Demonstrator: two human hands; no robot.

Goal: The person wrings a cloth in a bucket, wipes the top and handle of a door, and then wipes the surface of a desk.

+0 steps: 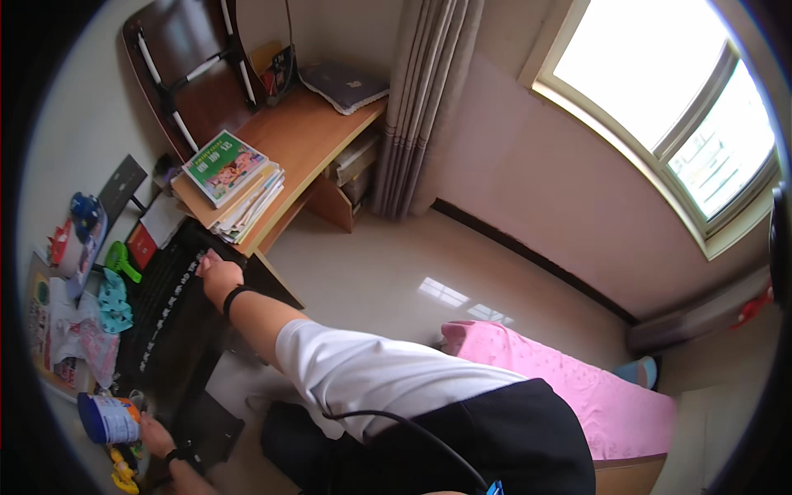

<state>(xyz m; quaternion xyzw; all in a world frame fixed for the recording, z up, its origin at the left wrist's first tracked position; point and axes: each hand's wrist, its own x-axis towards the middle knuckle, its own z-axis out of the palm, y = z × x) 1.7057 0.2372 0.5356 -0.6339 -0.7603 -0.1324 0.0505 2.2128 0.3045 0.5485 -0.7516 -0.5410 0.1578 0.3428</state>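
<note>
Pinched in my right hand (pixel 221 281) is a small pinkish cloth (pixel 203 265). It rests against the black desk mat (pixel 167 303), which bears a line of white writing. My left hand (pixel 156 436) is at the near end of a blue, white and orange tub (pixel 111 419); its fingers meet the tub's side, but the grip is partly hidden. A clear cup (pixel 137 398) is close to those fingers. Beside the tub lies a yellow toy figure (pixel 124 473).
A stack of books and papers (pixel 232 192) sits on the wooden desk (pixel 303 133). Along the wall are a green handheld fan (pixel 122 261), a teal cloth bag (pixel 115 303), plastic bags (pixel 93 334) and a red booklet (pixel 142 245). A pink-covered bed or bench (pixel 557 390) is behind.
</note>
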